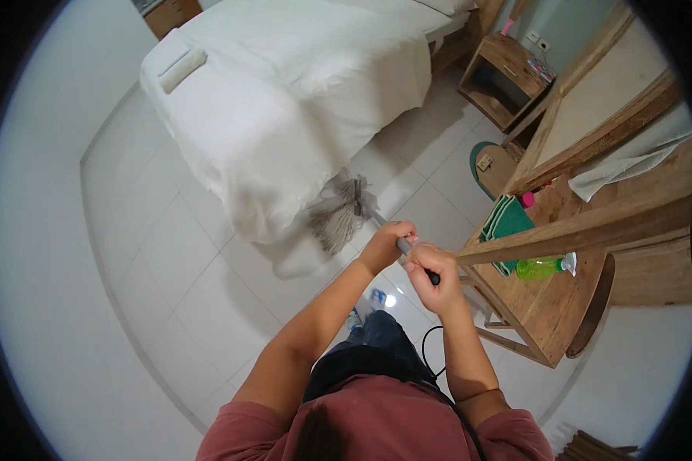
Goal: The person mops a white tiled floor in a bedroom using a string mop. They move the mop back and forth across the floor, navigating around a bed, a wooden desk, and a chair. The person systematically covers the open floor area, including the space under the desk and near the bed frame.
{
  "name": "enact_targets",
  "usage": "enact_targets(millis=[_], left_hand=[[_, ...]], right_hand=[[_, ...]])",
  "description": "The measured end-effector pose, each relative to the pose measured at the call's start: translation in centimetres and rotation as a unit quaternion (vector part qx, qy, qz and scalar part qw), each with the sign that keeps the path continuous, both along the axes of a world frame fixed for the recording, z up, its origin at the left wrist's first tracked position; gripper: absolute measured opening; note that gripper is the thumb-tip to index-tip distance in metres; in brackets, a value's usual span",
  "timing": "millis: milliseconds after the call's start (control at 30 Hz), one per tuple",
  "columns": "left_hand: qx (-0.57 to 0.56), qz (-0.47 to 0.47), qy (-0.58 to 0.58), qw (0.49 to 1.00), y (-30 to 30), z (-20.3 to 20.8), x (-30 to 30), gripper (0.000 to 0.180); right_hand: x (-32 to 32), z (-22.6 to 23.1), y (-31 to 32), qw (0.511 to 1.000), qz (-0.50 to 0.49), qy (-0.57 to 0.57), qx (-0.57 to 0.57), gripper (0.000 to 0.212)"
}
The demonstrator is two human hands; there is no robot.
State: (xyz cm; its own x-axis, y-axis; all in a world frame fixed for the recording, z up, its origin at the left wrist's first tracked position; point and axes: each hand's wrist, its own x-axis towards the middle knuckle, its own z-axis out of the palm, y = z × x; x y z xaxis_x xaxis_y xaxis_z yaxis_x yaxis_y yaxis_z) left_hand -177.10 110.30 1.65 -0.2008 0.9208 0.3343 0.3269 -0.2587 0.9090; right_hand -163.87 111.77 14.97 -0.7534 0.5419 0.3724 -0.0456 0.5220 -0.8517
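Observation:
Both hands are wrapped round the grey handle of a string mop. My right hand grips it close to its black end, and my left hand is closed on it just ahead. The handle slants away from me to the mop's dark clamp. Grey strands fan out on the white tiled floor, right by the hanging edge of the white bed cover. Part of the strands lies against or under that edge; I cannot tell which.
On the right stands a wooden table with a green folded cloth and a spray bottle of green liquid. A wooden nightstand is beside the bed. A green-edged oval mat lies between them. A folded white towel rests on the bed.

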Motion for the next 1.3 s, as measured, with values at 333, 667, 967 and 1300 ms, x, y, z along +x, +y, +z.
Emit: enact_targets(millis=[333, 667, 967, 1300], left_hand=[[-0.094, -0.154, 0.013, 0.984, 11.3, 1.0, -5.9, 0.019], [-0.102, -0.141, 0.064, 0.983, 20.8, 0.1, -9.1, 0.013], [0.009, -0.273, -0.022, 0.962, 29.4, 0.1, -3.0, 0.013], [-0.077, -0.392, -0.088, 0.912, 42.2, 1.3, -10.0, 0.016]], right_hand=[[-5.2, -0.4, 9.4, 0.99, -0.082, 0.099, -0.061, 0.026], [-7.5, -0.1, 18.8, 0.977, -0.14, 0.131, -0.096, 0.02], [-5.5, 2.7, 23.3, 0.958, -0.28, 0.047, -0.036, 0.018], [-14.3, 0.4, 35.3, 0.956, -0.272, 0.112, 0.005, 0.022]])
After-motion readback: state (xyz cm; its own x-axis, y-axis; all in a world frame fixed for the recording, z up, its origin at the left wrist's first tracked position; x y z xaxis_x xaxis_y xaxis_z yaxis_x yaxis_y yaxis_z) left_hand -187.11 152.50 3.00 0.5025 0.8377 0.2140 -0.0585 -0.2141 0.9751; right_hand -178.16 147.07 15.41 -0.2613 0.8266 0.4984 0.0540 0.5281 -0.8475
